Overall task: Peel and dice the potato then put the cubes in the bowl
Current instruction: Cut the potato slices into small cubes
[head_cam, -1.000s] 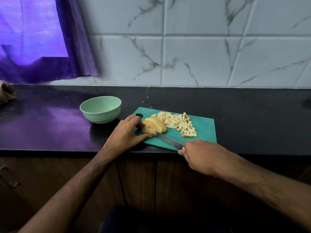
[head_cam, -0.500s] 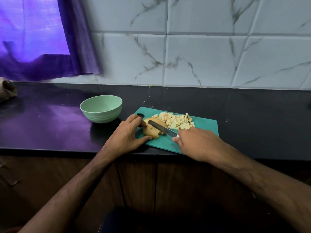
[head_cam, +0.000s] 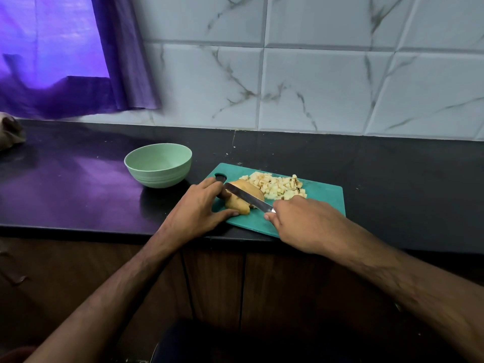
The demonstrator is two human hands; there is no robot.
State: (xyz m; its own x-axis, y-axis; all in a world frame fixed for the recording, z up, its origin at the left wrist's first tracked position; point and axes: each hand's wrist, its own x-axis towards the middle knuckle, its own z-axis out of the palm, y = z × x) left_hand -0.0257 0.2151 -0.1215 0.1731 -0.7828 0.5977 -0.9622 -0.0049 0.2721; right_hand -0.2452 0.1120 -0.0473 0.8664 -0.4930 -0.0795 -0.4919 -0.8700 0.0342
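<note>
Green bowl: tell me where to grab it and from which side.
Grip the green bowl at its near right rim, thumb inside and fingers outside. It stands upright, open and apparently empty, left of the cutting board, so the left hand would likely reach it most directly from the right.

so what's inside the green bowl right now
Nothing shows inside the green bowl: only its bare far inner wall is visible. The near rim hides its bottom. The potato cubes sit on the teal cutting board.
</note>
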